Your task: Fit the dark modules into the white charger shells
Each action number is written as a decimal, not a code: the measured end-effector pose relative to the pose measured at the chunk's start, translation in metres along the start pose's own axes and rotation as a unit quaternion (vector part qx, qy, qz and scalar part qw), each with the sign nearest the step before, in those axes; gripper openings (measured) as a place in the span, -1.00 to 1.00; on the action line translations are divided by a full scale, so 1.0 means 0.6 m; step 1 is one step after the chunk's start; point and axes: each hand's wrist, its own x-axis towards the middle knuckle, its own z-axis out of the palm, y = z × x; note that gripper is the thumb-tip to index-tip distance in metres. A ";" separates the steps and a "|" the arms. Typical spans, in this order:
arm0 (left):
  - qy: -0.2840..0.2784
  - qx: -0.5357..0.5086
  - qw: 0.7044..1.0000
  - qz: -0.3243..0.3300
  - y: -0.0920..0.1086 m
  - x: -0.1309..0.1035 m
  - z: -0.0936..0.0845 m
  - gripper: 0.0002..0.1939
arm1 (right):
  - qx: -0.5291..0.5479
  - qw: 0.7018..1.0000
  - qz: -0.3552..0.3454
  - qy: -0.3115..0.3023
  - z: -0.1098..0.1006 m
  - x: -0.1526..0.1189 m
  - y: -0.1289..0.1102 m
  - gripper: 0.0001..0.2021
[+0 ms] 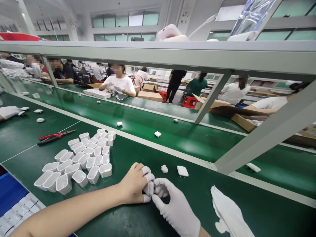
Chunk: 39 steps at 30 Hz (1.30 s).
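My left hand (138, 182), with white finger cots on its fingertips, is closed around a small white plastic cup (148, 189). My right hand (176, 205), in a white glove, curls its fingers and thumb in at the right end of that cup. What lies between the right fingertips is hidden. On the green bench to the left stand several open white plastic cups (90, 161) in a cluster. Beyond my hands lie a small crumpled white piece (164, 169) and a flat white square part (182, 171).
Red-handled pliers (56, 136) lie behind the cups. A white cloth glove (228, 212) lies at the right. A green conveyor (138, 131) carries several small white parts beyond a metal rail. A slanting grey post (261, 131) rises on the right. Another person's gloved hand (10, 112) is at far left.
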 end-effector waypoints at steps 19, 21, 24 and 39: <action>0.002 -0.038 0.999 -0.004 0.039 -0.012 0.023 -0.74 | 0.077 0.995 0.062 0.007 0.032 -0.009 -0.009 -0.74; 0.016 -0.035 0.999 0.003 0.037 -0.012 0.023 -0.72 | 0.070 0.996 0.060 0.011 0.028 -0.008 -0.012 -0.73; -0.006 -0.013 1.000 -0.015 0.031 -0.007 0.021 -0.70 | 0.065 0.996 0.051 0.019 0.028 -0.009 -0.014 -0.75; -0.005 -0.014 1.000 -0.024 0.035 -0.009 0.013 -0.74 | 0.012 1.000 -0.022 -0.016 0.013 -0.008 -0.010 -0.75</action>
